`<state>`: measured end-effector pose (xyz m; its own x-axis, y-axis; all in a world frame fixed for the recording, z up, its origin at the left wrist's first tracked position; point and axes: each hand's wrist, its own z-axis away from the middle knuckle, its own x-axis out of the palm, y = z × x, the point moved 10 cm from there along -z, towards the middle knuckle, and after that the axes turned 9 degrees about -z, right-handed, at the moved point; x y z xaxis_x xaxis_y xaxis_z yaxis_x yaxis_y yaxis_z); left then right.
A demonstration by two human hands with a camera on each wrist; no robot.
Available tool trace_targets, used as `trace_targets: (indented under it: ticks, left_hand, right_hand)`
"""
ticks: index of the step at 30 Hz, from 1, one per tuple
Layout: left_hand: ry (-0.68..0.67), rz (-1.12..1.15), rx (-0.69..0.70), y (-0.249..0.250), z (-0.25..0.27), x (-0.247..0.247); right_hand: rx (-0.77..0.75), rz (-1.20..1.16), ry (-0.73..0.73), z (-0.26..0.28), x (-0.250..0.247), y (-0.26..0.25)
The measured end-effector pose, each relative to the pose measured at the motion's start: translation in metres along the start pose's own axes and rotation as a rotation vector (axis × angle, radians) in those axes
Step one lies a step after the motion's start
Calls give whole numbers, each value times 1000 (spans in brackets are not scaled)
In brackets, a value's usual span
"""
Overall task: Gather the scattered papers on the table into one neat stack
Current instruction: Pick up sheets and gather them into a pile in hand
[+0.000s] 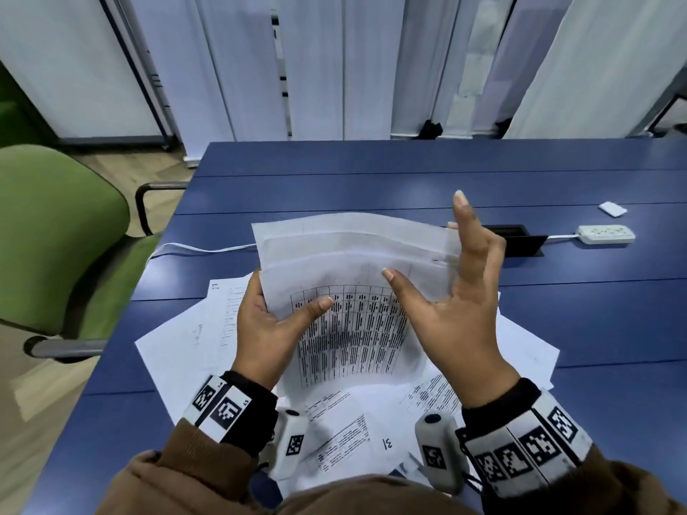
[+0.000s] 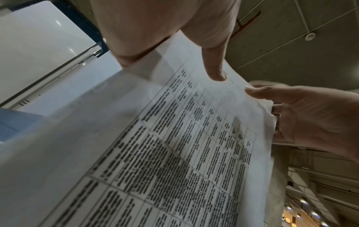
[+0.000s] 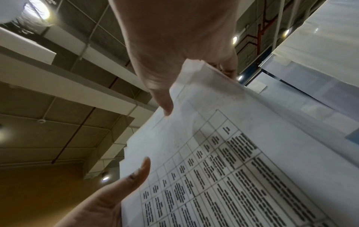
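Observation:
I hold a bundle of printed papers point(image 1: 353, 262) point(image 2: 174, 138) point(image 3: 233, 153) tilted up above the blue table point(image 1: 409, 169); the top sheet shows a dense table of text. My left hand point(image 1: 282, 314) point(image 2: 174, 30) grips its left edge, thumb on the front and fingers hidden behind. My right hand point(image 1: 446, 302) point(image 3: 174, 38) holds the right edge, with the thumb on the front, the fingers behind and the index finger pointing up. More loose sheets point(image 1: 193, 347) lie overlapping on the table beneath the bundle, some printed point(image 1: 345, 433).
A green chair point(image 1: 55, 236) stands left of the table. A white power strip point(image 1: 606, 234), a black cable hatch point(image 1: 520, 239) and a small white object point(image 1: 612, 209) lie to the right beyond the papers. A white cable point(image 1: 193, 249) runs off the left edge.

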<state>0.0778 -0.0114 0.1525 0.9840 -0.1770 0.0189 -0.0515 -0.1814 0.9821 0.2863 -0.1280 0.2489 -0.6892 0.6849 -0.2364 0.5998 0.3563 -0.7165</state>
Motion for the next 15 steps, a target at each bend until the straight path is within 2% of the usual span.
trace_targets:
  ticks: [4,8,12,13,15]
  left_hand:
    - [-23,-4,-22,-6,1,2]
    - [-40,-29,-43,-13,4,2]
    - [-52,-67,-95,-33,9,2]
    - [-59,-80,-107,-39,10,2]
    - [-64,-90,-153,-54,11,1]
  right_hand:
    - [21,111,-84,-2,7,6]
    - [23,60,-134,4,12,9]
    - [75,-99,-66,9,4,20]
    - [129,-187,-38,12,3,29]
    - [354,-419,-1,23,6,65]
